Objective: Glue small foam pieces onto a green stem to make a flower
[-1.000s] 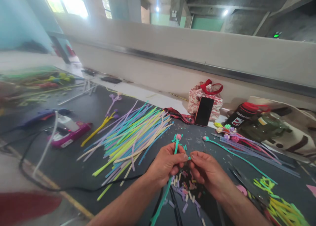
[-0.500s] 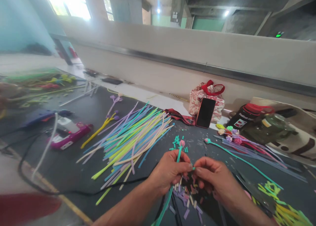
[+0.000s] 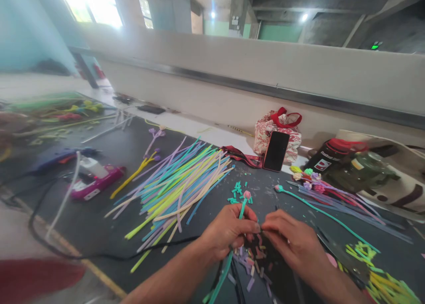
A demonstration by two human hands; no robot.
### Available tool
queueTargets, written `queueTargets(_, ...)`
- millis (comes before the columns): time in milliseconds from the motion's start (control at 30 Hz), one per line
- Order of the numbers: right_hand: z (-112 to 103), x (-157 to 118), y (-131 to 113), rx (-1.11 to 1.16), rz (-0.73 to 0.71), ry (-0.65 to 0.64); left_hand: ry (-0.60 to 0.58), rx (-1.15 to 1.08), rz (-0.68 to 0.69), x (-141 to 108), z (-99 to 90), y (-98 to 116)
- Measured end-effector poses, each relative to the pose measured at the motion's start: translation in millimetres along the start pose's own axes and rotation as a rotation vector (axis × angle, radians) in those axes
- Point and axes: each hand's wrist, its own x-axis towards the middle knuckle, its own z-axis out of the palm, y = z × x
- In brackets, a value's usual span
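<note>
My left hand (image 3: 229,231) is closed around a teal pipe-cleaner stem (image 3: 243,208) with a pink bud (image 3: 246,194) at its upper end. The stem's lower part runs down past the wrist to the bottom edge. Close beside the left thumb tip, my right hand (image 3: 288,237) has its fingers pinched together; what lies between them is hidden. Short teal pieces (image 3: 237,190) lie just beyond the hands. Under them are small cut pieces (image 3: 247,262) in purple, pink and cream. Another teal stem with a pink bud (image 3: 318,211) rests to the right.
Many pastel pipe cleaners (image 3: 182,184) lie left of centre. Scissors (image 3: 345,255) and yellow-green pieces (image 3: 392,286) are at right. A phone (image 3: 276,151) leans on a patterned bag (image 3: 294,140), near a black bottle (image 3: 327,155). A glue gun (image 3: 59,158) and black cable (image 3: 109,257) occupy the left.
My right hand has shifted slightly right, its fingers more closed together. The small teal bit that showed between the hands is now hardly visible. My left hand keeps hold of the stem.
</note>
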Motion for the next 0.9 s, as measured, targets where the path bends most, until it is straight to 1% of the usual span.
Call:
queueTargets(67,1.4,-1.1,1.7,-0.043,0.012,-0.035,-0.015,0.027,-0.002,-0.2,0.4,-0.5)
queueTargets(167,-0.9,-3.7,2.9,-0.056,0.074,-0.069,-0.014,0.137,0.021,-1.5,1.6,-0.5)
queueTargets(300,-14.8,-7.4,4.8,-0.088,0.223,-0.042,0.013,0.341,0.051,-4.4,3.2,-0.8)
queueTargets(367,-23.0,-8.2,7.5,-0.117,0.237,-0.023,0.003,0.417,0.06,-5.1,3.9,-2.1)
queueTargets(533,-35.3,-7.5,12.1,-0.125,0.158,-0.016,-0.066,0.617,0.071,-3.7,4.1,-6.4)
queueTargets(633,-37.5,-5.6,10.1,-0.117,0.131,-0.066,-0.097,0.738,0.09,-3.7,3.0,-6.0)
queueTargets(733,-37.6,-3.3,8.3,-0.11,0.096,-0.124,-0.092,0.835,0.116,-5.1,2.7,-3.3)
queueTargets(800,-36.3,-2.6,8.9,-0.122,0.047,-0.144,-0.1,0.868,0.111,-5.7,3.1,-1.7)
queueTargets(900,-32.9,-3.1,11.5,-0.161,-0.033,-0.169,-0.124,0.843,0.085,-5.3,2.8,-1.7)
